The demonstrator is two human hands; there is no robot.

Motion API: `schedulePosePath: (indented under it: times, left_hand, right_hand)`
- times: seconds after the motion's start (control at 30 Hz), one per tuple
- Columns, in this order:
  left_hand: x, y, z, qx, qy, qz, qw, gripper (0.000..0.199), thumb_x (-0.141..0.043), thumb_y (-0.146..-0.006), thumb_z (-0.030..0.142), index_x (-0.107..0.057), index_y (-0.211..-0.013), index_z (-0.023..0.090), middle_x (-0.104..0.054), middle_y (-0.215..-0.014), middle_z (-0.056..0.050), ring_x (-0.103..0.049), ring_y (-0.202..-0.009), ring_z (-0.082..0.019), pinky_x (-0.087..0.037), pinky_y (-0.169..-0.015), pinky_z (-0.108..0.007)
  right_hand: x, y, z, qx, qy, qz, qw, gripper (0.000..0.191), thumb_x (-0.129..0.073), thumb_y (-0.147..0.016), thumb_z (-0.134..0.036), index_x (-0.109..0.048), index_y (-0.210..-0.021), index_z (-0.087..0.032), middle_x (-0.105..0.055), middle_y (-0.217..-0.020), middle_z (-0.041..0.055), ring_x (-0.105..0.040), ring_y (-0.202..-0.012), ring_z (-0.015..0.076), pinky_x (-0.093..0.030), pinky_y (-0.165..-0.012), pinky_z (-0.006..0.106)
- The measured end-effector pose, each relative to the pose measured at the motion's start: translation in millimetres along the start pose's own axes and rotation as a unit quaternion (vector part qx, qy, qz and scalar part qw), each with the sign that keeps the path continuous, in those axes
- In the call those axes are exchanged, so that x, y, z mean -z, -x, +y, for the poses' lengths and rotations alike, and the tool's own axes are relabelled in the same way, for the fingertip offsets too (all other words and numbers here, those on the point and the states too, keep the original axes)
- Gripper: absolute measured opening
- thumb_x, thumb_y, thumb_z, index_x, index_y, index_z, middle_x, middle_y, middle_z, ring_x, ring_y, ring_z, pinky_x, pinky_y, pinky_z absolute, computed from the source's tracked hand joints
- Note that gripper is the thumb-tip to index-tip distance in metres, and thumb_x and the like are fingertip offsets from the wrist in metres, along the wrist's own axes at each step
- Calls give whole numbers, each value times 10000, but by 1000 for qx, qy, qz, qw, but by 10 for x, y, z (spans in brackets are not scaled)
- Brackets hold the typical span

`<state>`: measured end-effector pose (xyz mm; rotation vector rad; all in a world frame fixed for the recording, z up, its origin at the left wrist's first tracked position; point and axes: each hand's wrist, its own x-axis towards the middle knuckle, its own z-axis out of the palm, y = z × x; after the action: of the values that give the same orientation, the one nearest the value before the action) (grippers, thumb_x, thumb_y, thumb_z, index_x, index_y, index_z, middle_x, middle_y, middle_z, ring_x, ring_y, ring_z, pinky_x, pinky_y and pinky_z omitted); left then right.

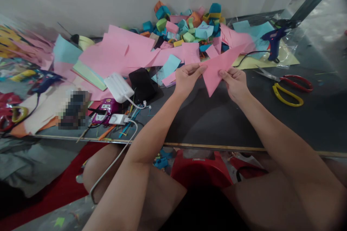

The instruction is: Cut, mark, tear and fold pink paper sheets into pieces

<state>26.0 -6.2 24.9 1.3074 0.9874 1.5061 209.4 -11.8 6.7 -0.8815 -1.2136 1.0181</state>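
Note:
A pink sheet of paper [217, 68], folded to a point at the bottom, is held up above the dark tabletop between both hands. My left hand [188, 77] pinches its left edge between thumb and fingers. On the opposite side my right hand [233, 82] grips the paper, thumb in front and fingers curled behind. Larger pink sheets [119, 52] lie on the table beyond my left hand. To the right of my right hand rest scissors [284, 83] with one red and one yellow handle, blades apart.
Folded paper pieces [187, 29] in many colours are heaped against the wall. A blue glue gun [274, 41] stands at the back right, another glue gun [46, 81] lies left. A white power bank [118, 87], a black pouch [143, 85] and a purple power strip [104, 112] with cables sit left.

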Motion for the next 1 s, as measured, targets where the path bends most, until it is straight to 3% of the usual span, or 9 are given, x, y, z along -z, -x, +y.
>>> schedulePosePath:
  times: [0.4, 0.6, 0.7, 0.77, 1.0]
  left_hand:
    - [49, -34, -57, 0, -41, -19, 999, 357, -863, -833, 537, -800, -835, 185, -739, -762, -19, -710, -776, -152, -599, -709, -273]
    - [27, -51, -119, 2, -6, -5, 1000, 399, -874, -815, 568, -785, -936, 198, -802, -887, -41, -750, -847, -177, -622, -780, -308]
    - [-41, -10, -153, 38, 38, -47, 997, 482, -929, -749, 560, -773, -1043, 211, -830, -992, -66, -777, -942, -213, -637, -881, -364]
    - [-83, 32, -173, 68, 40, -88, 993, 511, -976, -677, 532, -783, -1008, 194, -835, -1033, -90, -784, -974, -239, -639, -902, -391]
    - [-129, 120, -220, 110, 25, -129, 985, 403, -983, -653, 493, -815, -831, 172, -839, -909, -73, -776, -813, -186, -634, -785, -322]
  right_hand:
    - [-18, 9, -28, 1, 7, 31, 999, 625, -897, -568, -796, -631, -556, -230, -540, -591, -33, -493, -584, 105, -520, -602, 284]
    - [-55, 21, -13, -4, 15, 45, 999, 657, -908, -541, -790, -576, -493, -225, -483, -575, -38, -464, -582, 109, -522, -591, 301]
    - [-79, 36, -3, -1, 16, 54, 998, 642, -872, -549, -837, -637, -536, -239, -531, -607, -30, -503, -618, 126, -545, -635, 319]
    - [-91, 47, -7, 5, 15, 58, 998, 628, -866, -556, -841, -665, -559, -247, -547, -622, -27, -520, -637, 132, -548, -658, 325]
    - [-130, 84, -53, 35, 53, 80, 995, 661, -823, -597, -871, -617, -531, -246, -483, -584, -33, -466, -610, 127, -488, -615, 315]
